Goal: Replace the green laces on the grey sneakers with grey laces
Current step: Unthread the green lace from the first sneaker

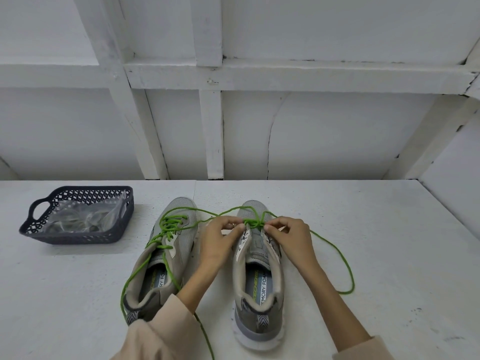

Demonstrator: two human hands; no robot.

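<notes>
Writing: both insoles carry printed text. On the right sneaker [257,281] it reads "EMORY FOAM", with the first letter hidden by the heel collar. On the left sneaker [161,258] only "MORY FOA" shows. A green brand word runs beside each and appears to read "SKECHERS".

Condition: both sneakers are grey mesh with pale soles and stand side by side on the white counter [363,229], toes pointing far. The right sneaker's green lace [255,223] remains only at the far eyelets, bunched in a crossing, and the near eyelets are bare. One loose end loops across the counter to the right. The left sneaker's green lace [168,224] is slack but threaded, trailing toward the near edge.

Hands: the left hand [220,240] and right hand [289,239] flank the bunched crossing. The fingers [240,226] of each hand are pressed together, pinching the lace there.

Far left: a dark basket [78,239] holds clear plastic bags [83,216].
</notes>
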